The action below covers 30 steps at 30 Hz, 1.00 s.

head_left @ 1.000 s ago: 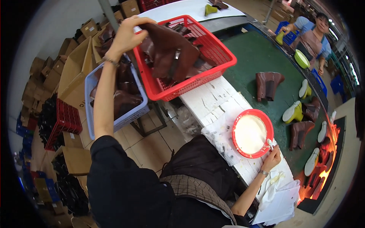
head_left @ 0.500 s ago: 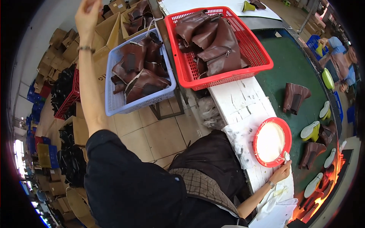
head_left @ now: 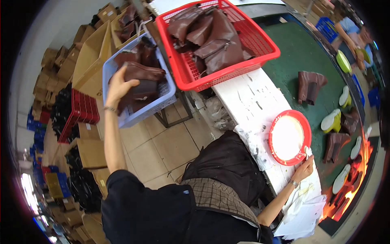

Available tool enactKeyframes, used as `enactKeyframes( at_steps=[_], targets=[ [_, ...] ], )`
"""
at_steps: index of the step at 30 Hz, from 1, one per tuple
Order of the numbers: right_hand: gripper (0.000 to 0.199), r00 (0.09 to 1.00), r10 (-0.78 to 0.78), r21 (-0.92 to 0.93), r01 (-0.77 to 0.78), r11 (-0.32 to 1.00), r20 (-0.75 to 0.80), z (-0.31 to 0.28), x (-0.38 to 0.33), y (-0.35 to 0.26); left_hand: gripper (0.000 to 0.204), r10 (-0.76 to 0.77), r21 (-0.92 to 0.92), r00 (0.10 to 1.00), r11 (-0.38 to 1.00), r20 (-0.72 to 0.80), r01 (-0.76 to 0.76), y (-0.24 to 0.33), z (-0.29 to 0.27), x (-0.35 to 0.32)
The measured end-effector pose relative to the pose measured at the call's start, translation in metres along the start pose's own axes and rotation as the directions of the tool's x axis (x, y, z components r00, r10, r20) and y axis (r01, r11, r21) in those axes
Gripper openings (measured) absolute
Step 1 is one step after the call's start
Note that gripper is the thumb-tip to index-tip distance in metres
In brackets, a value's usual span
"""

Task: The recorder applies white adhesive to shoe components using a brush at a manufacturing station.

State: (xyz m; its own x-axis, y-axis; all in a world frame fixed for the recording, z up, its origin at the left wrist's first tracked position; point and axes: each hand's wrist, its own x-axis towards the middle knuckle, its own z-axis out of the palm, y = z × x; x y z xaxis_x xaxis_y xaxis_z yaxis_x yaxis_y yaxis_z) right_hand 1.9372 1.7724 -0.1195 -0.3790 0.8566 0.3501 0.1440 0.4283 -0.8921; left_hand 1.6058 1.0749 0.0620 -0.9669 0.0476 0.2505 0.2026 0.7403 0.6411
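Note:
My left hand (head_left: pixel 118 86) reaches into the light-blue plastic basket (head_left: pixel 172 90). Its thumb and fingers lie around the left end of a brown leather boot upper (head_left: pixel 143 73) with a dark elastic panel; more brown uppers lie beneath. On the right, my right hand (head_left: pixel 304 170) is closed on a small white-tipped brush (head_left: pixel 308 152), its handle mostly hidden by the fingers. The brush head is at the lower right rim of a red bowl (head_left: pixel 307 128) holding a creamy white liquid (head_left: pixel 287 137).
A red basket (head_left: pixel 227 83) of brown uppers sits at the white bench's far end (head_left: pixel 250 95). Brown boot pieces (head_left: pixel 312 87) and pale-soled lasts (head_left: pixel 331 120) lie on the green belt (head_left: pixel 284 65). Orange glow at lower right. Cartons (head_left: pixel 91 152) stand left; another person (head_left: pixel 351 34) works far right.
My left hand has come down from high above the baskets to the uppers in the blue basket. My right hand still holds the brush by the bowl. The whole view has shifted slightly.

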Motion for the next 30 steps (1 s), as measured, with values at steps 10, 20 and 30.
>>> enactKeyframes(
  at_steps=[10, 20, 30],
  targets=[
    [0.04, 0.987, -0.097, -0.104, 0.083, 0.991, -0.13, 0.015, 0.005, -0.05, 0.017, 0.856, 0.405, 0.444, 0.319, 0.265, -0.857, 0.286, -0.007, -0.028],
    [0.044, 0.835, -0.098, 0.435, -0.179, 0.882, 0.542, 0.011, -0.017, -0.214, 0.019, 0.827, -0.644, -0.394, -0.052, 0.401, -0.763, 0.358, 0.089, -0.078],
    [0.047, 0.555, -0.125, 0.489, -0.577, 0.655, 0.822, -0.008, -0.025, -0.24, 0.109, 0.749, -0.933, 0.56, 0.32, 0.355, 0.165, 0.317, 0.145, -0.119]
  ],
)
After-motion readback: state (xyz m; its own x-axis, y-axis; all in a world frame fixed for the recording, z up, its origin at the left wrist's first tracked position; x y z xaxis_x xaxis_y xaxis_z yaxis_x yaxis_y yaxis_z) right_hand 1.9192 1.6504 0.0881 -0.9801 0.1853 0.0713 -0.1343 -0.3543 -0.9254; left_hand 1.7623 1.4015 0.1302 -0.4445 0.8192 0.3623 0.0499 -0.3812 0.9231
